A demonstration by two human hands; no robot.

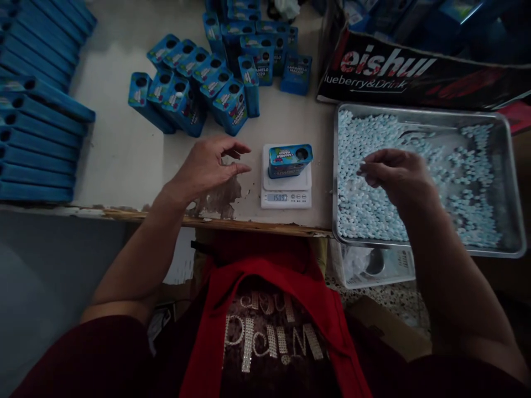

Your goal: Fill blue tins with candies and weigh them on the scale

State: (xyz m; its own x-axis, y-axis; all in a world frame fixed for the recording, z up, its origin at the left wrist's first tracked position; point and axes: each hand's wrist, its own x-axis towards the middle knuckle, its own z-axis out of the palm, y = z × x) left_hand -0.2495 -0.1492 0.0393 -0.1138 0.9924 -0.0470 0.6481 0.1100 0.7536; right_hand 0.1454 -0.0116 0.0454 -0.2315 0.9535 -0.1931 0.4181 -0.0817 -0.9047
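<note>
A small blue box (289,161) marked "Caramelo Macizo" stands on a white digital scale (286,200), a dark round spot on its top. The scale's display seems to read 150.9. To the left of the scale, my left hand (209,166) hovers over the table with thumb and fingers apart, holding nothing. My right hand (402,176) is above a metal tray (512,182) strewn with small pale blue and white candies (365,204). Its thumb and fingertips are pinched together; whatever may be between them is too small to make out.
Several similar blue boxes (232,108) stand grouped at the back of the table. More lie stacked (37,149) on the left. A black printed carton (394,72) full of blue packages sits behind the tray. Below the table edge is a white plastic basket (398,268).
</note>
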